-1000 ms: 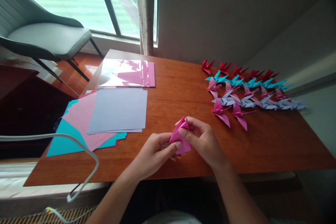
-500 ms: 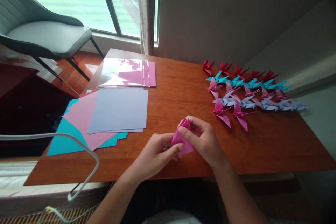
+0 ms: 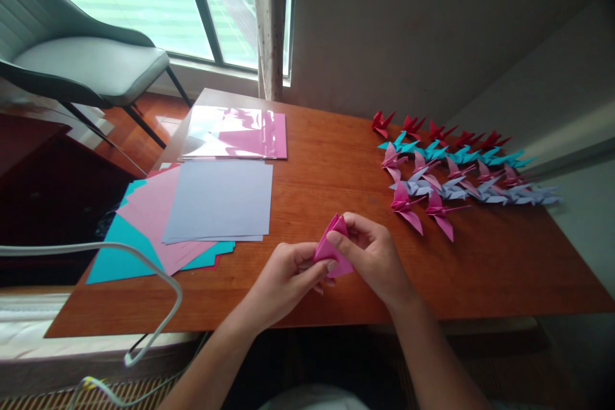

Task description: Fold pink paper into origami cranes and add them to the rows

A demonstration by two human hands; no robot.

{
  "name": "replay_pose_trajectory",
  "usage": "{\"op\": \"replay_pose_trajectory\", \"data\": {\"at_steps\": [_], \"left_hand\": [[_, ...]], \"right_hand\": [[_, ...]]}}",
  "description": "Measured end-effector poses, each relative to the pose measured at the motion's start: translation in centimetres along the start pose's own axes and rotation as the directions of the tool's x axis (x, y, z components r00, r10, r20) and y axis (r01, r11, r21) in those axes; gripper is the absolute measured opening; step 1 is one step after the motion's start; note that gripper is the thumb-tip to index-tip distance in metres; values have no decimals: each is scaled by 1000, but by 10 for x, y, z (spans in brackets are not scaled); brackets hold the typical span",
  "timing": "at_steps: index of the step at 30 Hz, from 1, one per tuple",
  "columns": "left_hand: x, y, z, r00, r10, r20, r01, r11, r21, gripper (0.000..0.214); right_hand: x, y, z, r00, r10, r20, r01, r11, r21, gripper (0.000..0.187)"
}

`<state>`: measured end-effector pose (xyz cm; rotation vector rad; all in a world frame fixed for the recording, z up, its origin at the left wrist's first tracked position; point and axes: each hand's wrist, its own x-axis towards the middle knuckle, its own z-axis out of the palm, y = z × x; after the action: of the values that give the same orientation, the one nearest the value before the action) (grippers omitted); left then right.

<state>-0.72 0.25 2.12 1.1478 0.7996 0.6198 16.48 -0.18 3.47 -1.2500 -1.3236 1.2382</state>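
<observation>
A small piece of folded pink origami paper (image 3: pixel 339 260) is held between both hands just above the table's near side. My left hand (image 3: pixel 291 274) pinches its lower left part, thumb on top. My right hand (image 3: pixel 372 250) grips the upper right part, with the thumb pressed on the face and the fingers behind. Two pointed layers stand apart at the paper's top. Right of my hands, the nearest finished pieces are two pink paper cranes (image 3: pixel 407 210). Parts of the folded paper are hidden by my fingers.
Rows of red cranes (image 3: pixel 437 130), turquoise cranes (image 3: pixel 464 155) and pale lilac cranes (image 3: pixel 454 189) line the table's right. On the left lie lilac sheets (image 3: pixel 218 202), turquoise sheets (image 3: pixel 120 253) and a clear packet of paper (image 3: pixel 230 134). A white cable-like arm (image 3: pixel 158 272) crosses the left edge.
The layers at the top of the folded pink paper have spread a little further apart. Both hands keep their hold in nearly the same place.
</observation>
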Motion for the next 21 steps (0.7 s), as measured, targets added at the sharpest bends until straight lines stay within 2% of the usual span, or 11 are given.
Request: {"op": "replay_pose_trajectory", "data": {"at_steps": [2,7,10,15,18,21], "left_hand": [[0,0,-1,1000,15,-17,-15,1000,-17,24],[0,-3,-3,998,27,-50,-30,998,-59,24],[0,-3,-3,999,26,-38,-28,998,-57,26],[-1,0,-2,997,81,6,-81,997,-8,33],[-2,1,-3,993,118,-31,-118,993,5,35],[-1,1,-3,990,120,-80,-121,993,-12,34]], "right_hand": [[-1,-3,-1,1000,-17,24,17,999,27,16],[-4,-8,-7,999,-27,32,26,999,25,20],[-6,-7,-10,999,-42,13,42,998,-52,17],[-8,-10,-9,984,-168,-60,146,953,-265,18],[-12,-9,-7,977,-194,-89,164,949,-270,20],[-16,-4,-5,985,-164,-47,148,959,-242,17]]}}
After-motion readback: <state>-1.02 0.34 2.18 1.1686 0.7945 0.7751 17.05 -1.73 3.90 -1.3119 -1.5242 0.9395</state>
